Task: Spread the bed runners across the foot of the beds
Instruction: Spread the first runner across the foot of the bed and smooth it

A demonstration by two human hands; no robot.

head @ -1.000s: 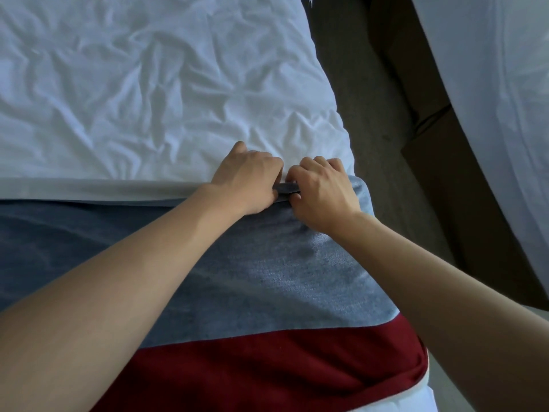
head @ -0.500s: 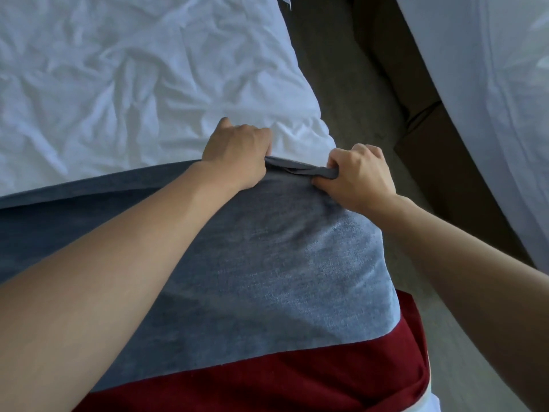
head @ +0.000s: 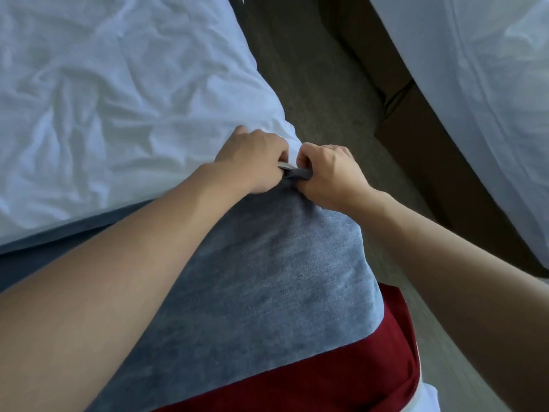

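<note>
The bed (head: 104,93) in front of me fills the left and middle of my view, its white sheet heavily wrinkled. A second bed (head: 481,84) with white bedding runs down the right side, on a dark wooden base (head: 421,138), and a strip of grey-green carpet (head: 315,78) lies between the two.

The bed runner (head: 267,263) lies across the near end of my bed, grey-blue on top with a dark red band (head: 341,373) along the edge closest to me. Its far edge meets the white sheet, and its right end sits at the side of the mattress by the carpet.

My left hand (head: 255,159) is curled into a fist at the runner's far corner, fingers folded round the bunched edge of the cloth. My right hand (head: 332,173) sits just beside it, almost touching, also curled tight and pinching the same gathered edge, a short dark fold of it showing between my two hands.
</note>
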